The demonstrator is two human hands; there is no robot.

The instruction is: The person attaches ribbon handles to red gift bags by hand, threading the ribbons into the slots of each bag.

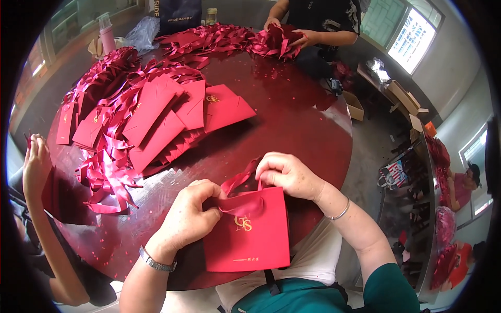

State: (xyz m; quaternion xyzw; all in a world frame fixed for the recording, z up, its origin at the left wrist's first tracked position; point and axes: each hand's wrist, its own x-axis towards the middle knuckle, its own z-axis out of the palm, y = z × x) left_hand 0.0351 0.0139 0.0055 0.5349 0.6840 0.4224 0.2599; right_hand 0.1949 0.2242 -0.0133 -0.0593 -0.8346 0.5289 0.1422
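Note:
A red paper gift bag [261, 244] with gold print stands upright in front of me at the table's near edge. My left hand [194, 213] is closed on its upper left corner, thumb on the front, beside the ribbon. At the top right, my right hand [291, 176] pinches the shiny dark-pink ribbon handle [239, 180] close to the bag's rim. One ribbon loop sags across the bag's front, while another rises behind the rim. The fingertips of my right hand are partly hidden.
On the round dark-red table [292, 112], a heap of red bags [162, 112] with loose ribbons lies to the left. Another person's hands [305, 37] handle bags across the table. A person's arm [44, 208] is at far left. A pink cup [107, 39] stands behind the heap.

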